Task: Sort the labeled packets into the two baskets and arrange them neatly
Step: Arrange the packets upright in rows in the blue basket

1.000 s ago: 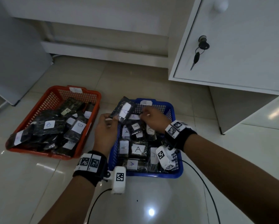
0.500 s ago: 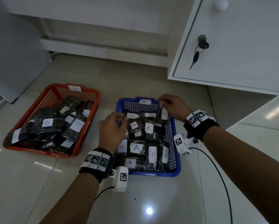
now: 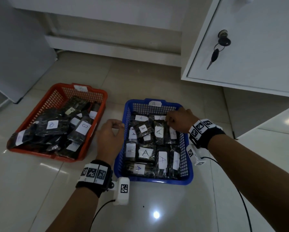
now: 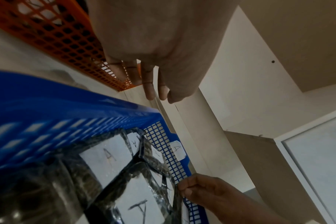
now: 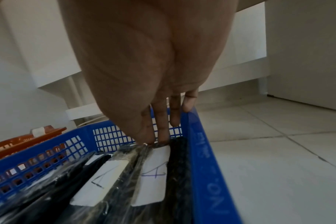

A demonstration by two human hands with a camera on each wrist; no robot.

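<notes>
The blue basket (image 3: 157, 180) holds several dark packets with white labels marked A, most standing in rows. My right hand (image 3: 168, 121) reaches into its far right corner and pinches the top edge of an A packet (image 3: 173, 133). The right wrist view shows thumb and fingertips (image 5: 153, 140) closed on that A packet (image 5: 153, 174) beside the basket's right wall (image 5: 207, 174). My left hand (image 3: 117, 126) hovers just outside the basket's left rim, fingers loosely curled, holding nothing. The red basket (image 3: 45, 154) at left holds a loose pile of packets marked B (image 3: 52, 125).
Both baskets sit on a glossy tiled floor. A white cabinet door (image 3: 257, 47) with keys in its lock stands at the right, a white base board (image 3: 113, 47) at the back, a grey panel (image 3: 15, 56) at the left. Camera cables trail from both wrists.
A second ago both hands held a packet over the blue basket. The right hand has since carried it to the far right corner and set it down; the left let go and drew back to the left rim.
</notes>
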